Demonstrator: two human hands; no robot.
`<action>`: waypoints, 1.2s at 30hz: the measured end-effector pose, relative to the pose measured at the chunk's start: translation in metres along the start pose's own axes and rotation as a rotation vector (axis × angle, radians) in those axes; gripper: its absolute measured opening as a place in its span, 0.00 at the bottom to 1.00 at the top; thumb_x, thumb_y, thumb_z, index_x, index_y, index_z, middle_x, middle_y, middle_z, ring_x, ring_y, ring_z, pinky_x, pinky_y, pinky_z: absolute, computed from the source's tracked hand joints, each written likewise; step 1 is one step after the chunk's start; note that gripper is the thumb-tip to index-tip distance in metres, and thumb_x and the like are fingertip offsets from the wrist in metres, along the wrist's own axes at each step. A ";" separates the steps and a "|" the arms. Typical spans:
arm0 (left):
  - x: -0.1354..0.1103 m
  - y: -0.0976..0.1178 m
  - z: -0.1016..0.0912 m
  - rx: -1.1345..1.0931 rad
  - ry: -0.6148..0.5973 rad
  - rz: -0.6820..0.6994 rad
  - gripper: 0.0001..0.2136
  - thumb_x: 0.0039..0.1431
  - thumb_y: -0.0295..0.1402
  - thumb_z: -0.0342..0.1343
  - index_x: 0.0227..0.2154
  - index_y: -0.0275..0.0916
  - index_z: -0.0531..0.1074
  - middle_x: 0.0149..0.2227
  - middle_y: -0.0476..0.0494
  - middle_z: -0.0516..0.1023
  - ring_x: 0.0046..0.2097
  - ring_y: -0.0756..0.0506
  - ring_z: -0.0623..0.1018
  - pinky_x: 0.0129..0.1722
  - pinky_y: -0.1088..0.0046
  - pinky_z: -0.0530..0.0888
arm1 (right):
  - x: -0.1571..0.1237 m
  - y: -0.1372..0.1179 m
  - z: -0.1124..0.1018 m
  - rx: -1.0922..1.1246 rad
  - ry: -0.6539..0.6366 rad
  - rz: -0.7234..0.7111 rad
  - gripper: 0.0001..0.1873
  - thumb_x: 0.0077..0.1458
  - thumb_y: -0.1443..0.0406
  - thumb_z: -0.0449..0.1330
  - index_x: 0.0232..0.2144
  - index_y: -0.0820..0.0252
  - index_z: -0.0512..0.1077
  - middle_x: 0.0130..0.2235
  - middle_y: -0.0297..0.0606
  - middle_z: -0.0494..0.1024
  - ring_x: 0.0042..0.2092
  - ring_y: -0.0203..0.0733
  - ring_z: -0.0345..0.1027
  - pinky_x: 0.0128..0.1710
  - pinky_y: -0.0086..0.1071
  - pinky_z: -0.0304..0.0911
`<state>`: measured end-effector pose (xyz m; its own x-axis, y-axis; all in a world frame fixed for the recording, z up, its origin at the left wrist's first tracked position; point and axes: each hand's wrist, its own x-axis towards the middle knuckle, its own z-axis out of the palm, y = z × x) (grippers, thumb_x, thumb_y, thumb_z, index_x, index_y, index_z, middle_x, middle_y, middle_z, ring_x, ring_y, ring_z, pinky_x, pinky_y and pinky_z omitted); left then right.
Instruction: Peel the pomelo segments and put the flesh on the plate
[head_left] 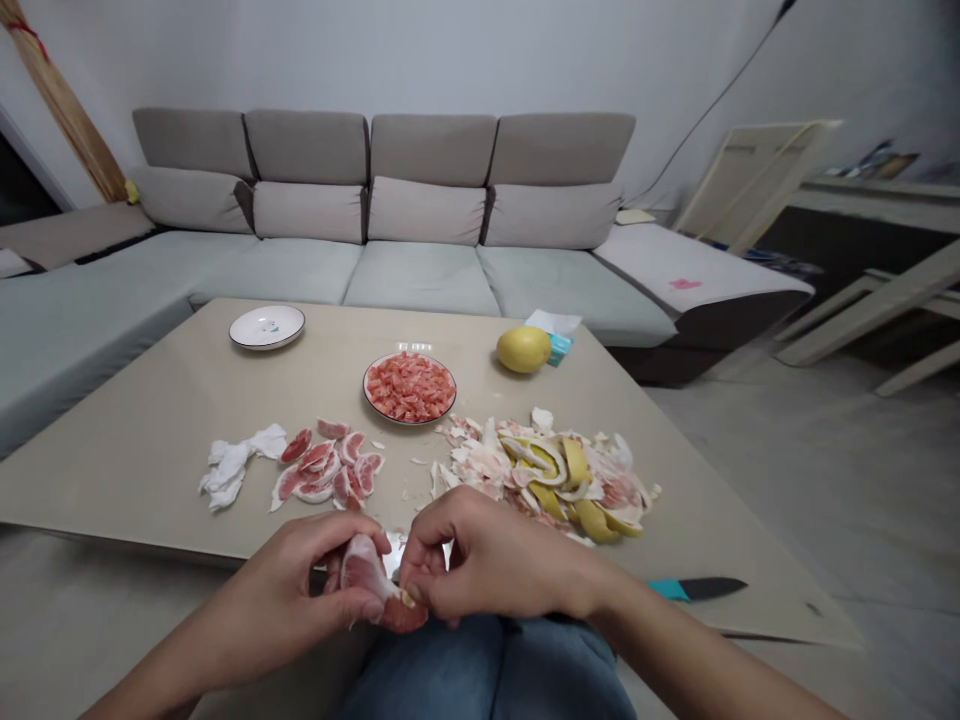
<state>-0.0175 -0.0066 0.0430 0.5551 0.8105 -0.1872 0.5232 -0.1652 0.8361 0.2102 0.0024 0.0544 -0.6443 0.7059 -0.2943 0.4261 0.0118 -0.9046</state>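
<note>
My left hand (319,580) is closed around a pomelo segment (365,568), held above my lap at the near table edge. White membrane covers part of the segment, and red flesh is bare at its lower right end. There my right hand (469,560) pinches, its thumb and forefinger against the segment close to some pale seeds. Just beyond my left hand lies a pile of unpeeled pomelo segments (319,468). A heap of yellow rind and white pith (547,470) is beyond my right hand. Small peeled red pieces (411,386) fill a dark-rimmed plate (389,418) farther back.
On the table (180,400) are a second white plate (251,340), crumpled tissue (232,470), a whole yellow pomelo (523,349) and a blue tissue pack (559,348). A knife (709,588) lies at the near right edge. Behind stands a grey sofa (420,275).
</note>
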 end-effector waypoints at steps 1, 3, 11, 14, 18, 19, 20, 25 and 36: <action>0.000 0.000 -0.001 -0.002 -0.007 0.007 0.13 0.53 0.31 0.61 0.43 0.46 0.74 0.42 0.51 0.78 0.43 0.45 0.74 0.43 0.73 0.68 | 0.001 0.001 0.000 0.054 -0.024 0.023 0.07 0.45 0.69 0.61 0.29 0.64 0.78 0.22 0.29 0.73 0.23 0.29 0.66 0.23 0.20 0.60; 0.001 0.001 -0.002 -0.015 -0.021 0.018 0.13 0.53 0.31 0.62 0.43 0.47 0.74 0.42 0.51 0.78 0.44 0.45 0.74 0.44 0.73 0.68 | 0.002 0.003 0.002 0.162 -0.067 0.065 0.08 0.44 0.71 0.60 0.30 0.64 0.78 0.23 0.29 0.74 0.23 0.29 0.67 0.24 0.20 0.63; 0.002 0.001 -0.005 -0.009 -0.032 0.022 0.15 0.52 0.34 0.61 0.44 0.45 0.75 0.44 0.48 0.79 0.45 0.43 0.75 0.45 0.70 0.70 | 0.003 0.015 0.005 0.424 -0.118 0.123 0.12 0.47 0.61 0.65 0.31 0.65 0.78 0.27 0.31 0.75 0.24 0.28 0.67 0.27 0.23 0.68; 0.002 0.001 -0.004 0.029 -0.033 0.006 0.15 0.53 0.34 0.60 0.46 0.47 0.74 0.45 0.49 0.78 0.47 0.43 0.74 0.47 0.69 0.70 | -0.001 0.009 0.001 0.283 -0.096 0.081 0.17 0.46 0.56 0.68 0.34 0.64 0.80 0.27 0.32 0.76 0.26 0.29 0.66 0.27 0.22 0.64; 0.002 0.000 -0.003 0.060 -0.033 -0.001 0.17 0.54 0.33 0.60 0.48 0.47 0.73 0.48 0.48 0.77 0.49 0.43 0.73 0.49 0.68 0.69 | -0.003 0.001 0.003 0.117 0.007 0.067 0.12 0.43 0.60 0.69 0.29 0.64 0.79 0.24 0.29 0.73 0.27 0.30 0.64 0.26 0.21 0.59; 0.002 -0.001 -0.003 0.060 -0.034 0.002 0.17 0.54 0.33 0.60 0.48 0.47 0.73 0.48 0.48 0.77 0.49 0.42 0.73 0.49 0.68 0.69 | -0.003 0.001 0.004 0.097 0.025 0.079 0.10 0.43 0.62 0.68 0.28 0.63 0.79 0.23 0.29 0.73 0.26 0.30 0.63 0.26 0.21 0.59; 0.003 -0.002 -0.002 0.057 -0.036 0.003 0.17 0.54 0.33 0.59 0.48 0.47 0.73 0.48 0.47 0.77 0.49 0.42 0.73 0.49 0.67 0.69 | -0.002 0.001 0.005 0.082 0.034 0.091 0.08 0.42 0.64 0.66 0.27 0.63 0.79 0.23 0.28 0.72 0.26 0.30 0.63 0.25 0.21 0.58; 0.005 -0.005 -0.001 0.020 -0.030 -0.022 0.17 0.52 0.33 0.61 0.47 0.48 0.74 0.47 0.47 0.78 0.49 0.41 0.73 0.49 0.67 0.69 | 0.003 0.006 0.004 0.164 -0.021 0.126 0.09 0.39 0.70 0.60 0.27 0.63 0.78 0.22 0.27 0.72 0.25 0.29 0.64 0.25 0.21 0.59; 0.014 -0.007 0.003 -0.193 0.011 -0.067 0.11 0.52 0.29 0.61 0.39 0.44 0.74 0.38 0.50 0.77 0.41 0.45 0.75 0.42 0.72 0.70 | 0.002 0.045 -0.032 0.215 0.198 0.111 0.03 0.45 0.67 0.58 0.25 0.62 0.71 0.23 0.29 0.71 0.25 0.32 0.66 0.29 0.26 0.66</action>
<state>-0.0120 0.0043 0.0327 0.5156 0.8221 -0.2415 0.4247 -0.0004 0.9053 0.2484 0.0269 0.0224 -0.4562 0.8189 -0.3481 0.3293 -0.2081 -0.9210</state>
